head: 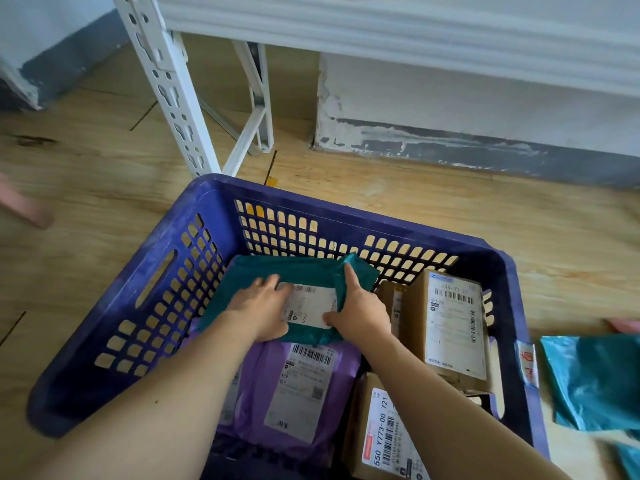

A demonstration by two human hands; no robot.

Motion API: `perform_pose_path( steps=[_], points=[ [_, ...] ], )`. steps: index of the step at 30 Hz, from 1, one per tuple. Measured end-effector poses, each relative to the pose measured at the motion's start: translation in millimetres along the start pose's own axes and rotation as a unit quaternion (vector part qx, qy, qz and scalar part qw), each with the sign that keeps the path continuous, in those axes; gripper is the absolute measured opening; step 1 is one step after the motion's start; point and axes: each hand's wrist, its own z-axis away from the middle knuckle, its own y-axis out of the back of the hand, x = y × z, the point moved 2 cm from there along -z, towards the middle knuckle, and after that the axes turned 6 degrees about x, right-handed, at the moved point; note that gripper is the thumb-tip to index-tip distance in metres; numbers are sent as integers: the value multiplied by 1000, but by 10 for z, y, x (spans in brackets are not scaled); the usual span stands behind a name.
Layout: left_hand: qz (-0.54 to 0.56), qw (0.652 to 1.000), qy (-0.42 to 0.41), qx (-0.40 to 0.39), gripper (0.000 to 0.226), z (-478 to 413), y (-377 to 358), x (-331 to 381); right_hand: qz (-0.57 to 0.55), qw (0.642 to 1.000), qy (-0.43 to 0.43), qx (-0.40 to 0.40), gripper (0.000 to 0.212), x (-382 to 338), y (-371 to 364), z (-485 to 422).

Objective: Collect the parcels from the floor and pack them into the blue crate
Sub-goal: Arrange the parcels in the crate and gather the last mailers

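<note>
- While the left hand point(259, 306) and right hand point(362, 317) are settling a teal parcel point(291, 271) inside the blue crate point(69, 393), packing is looking well advanced.
- Left fingers point(266, 284) are pressing flat; right thumb is resting on the label point(308, 303), grasp impossible to tell.
- Purple parcel point(304, 386) and boxes point(453, 323) are sitting inside.
- Another teal parcel point(595, 382) is waiting on the floor point(415, 202).
</note>
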Motion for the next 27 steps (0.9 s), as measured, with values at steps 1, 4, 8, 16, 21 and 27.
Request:
perform_pose_path(
  steps=[1, 4, 8, 16, 21, 27],
  points=[
    [-9, 1000, 10, -6, 65, 1, -23, -34, 74, 997, 15, 13, 92, -4, 1, 25],
    [-21, 1000, 7, -13, 59, 10, -93, -98, 250, 963, 74, 70, 75, -19, 78, 76],
    [-8, 998, 32, -47, 59, 7, -202, -149, 277, 933, 210, 97, 49, -105, 140, 57],
    [75, 993, 71, -59, 73, -8, -396, -134, 262, 951, 127, -103, 57, -27, -322, -97],
    [70, 989, 101, -77, 81, -186, -523, -122, 221, 965, 36, -135, 86, 57, -404, -254],
    [68, 981, 121, -133, 84, -218, -487, -97, 219, 961, 10, -170, 101, 125, -420, -366]
  ],
)
